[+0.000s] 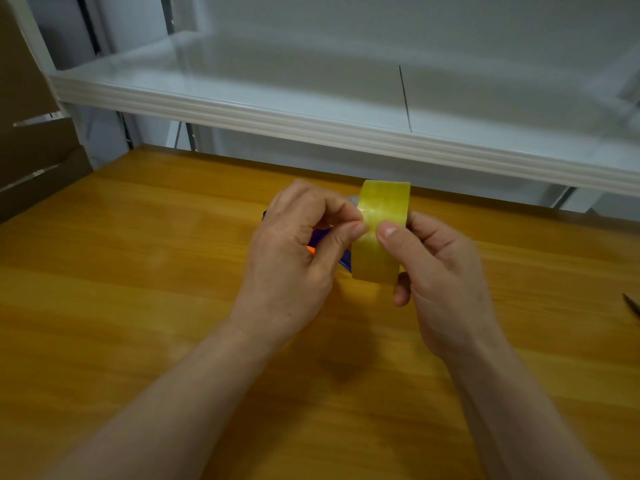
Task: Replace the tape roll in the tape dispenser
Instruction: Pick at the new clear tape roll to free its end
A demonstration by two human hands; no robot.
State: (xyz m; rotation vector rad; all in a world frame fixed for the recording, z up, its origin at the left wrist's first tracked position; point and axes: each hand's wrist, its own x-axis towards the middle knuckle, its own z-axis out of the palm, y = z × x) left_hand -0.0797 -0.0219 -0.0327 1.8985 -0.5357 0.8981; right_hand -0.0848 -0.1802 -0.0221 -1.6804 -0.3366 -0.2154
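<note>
A yellowish clear tape roll [381, 216] is held upright above the wooden table [138, 271], its outer band facing me. My right hand [440, 282] grips the roll from the right, thumb pressed on the band. My left hand [294, 258] pinches at the band's left edge with thumb and forefinger. Behind my left hand lies the purple tape dispenser [341, 258] with an orange part, mostly hidden by the hand and the roll.
A white shelf [311, 123] juts out above the table's far edge. Brown cardboard [31, 150] stands at the left. A dark pointed object [632, 303] pokes in at the table's right edge.
</note>
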